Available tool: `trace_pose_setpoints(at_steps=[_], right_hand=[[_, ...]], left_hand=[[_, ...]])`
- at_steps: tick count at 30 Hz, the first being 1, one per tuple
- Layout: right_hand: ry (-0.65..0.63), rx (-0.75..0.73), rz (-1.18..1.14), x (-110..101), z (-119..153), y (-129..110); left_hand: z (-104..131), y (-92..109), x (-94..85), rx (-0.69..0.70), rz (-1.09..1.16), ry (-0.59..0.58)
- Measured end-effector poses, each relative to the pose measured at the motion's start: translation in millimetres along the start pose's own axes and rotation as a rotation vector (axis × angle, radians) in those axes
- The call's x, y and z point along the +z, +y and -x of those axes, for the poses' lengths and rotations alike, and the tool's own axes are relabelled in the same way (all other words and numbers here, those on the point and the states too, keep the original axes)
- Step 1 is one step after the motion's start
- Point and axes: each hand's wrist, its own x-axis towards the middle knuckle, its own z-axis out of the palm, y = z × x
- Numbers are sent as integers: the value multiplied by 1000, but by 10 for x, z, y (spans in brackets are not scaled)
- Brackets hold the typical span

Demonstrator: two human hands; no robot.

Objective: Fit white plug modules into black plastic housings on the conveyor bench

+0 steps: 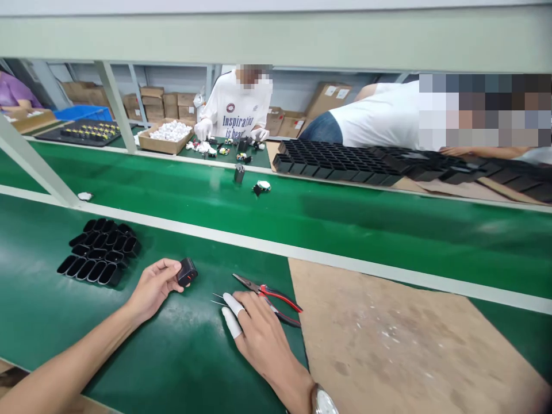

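My left hand (157, 284) pinches a small black plastic housing (187, 272) with a red mark on its face, held above the green bench. In my right hand (256, 328), whose thumb and a finger wear white finger cots, are metal tweezers (218, 299) with their tips pointing left toward the housing. The tips are apart from the housing. Needle-nose pliers (269, 293) with red and black handles lie just beyond my right hand. To the left, several open black housings (97, 250) stand in rows on the bench.
Brown cardboard (388, 333) covers the bench at right. A white rail (267, 246) separates it from a green conveyor belt (194, 201), which carries a black case (239, 173) and a small part (261, 187). Across it, co-workers sit by a box of white parts (167, 138) and black housings (336, 164).
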Motion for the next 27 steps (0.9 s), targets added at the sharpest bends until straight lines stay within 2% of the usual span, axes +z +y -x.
trace_pose_setpoints(at_steps=[5,9,12,16,21,24,27], right_hand=[[-17,-27,61,27,31,32],[-75,-35,94,-9,36,52],[-119,-46,87,-30,33,47],[-141,-93,88,-7,46,-11],[-98,-205,-21,106,111,-129],[-134,-268,-66,168,138,-167],[-162,-293,-60,190,159,-179]], left_hand=[[-25,2,14,57,-98,24],[-27,33,29,184,-213,70],[-130,139,71,333,-428,65],[-553,356,190,513,-759,34],[-1362,596,324,566,-958,116],[-1714,618,359,565,-1045,197],[-1823,529,373,567,-1105,243]])
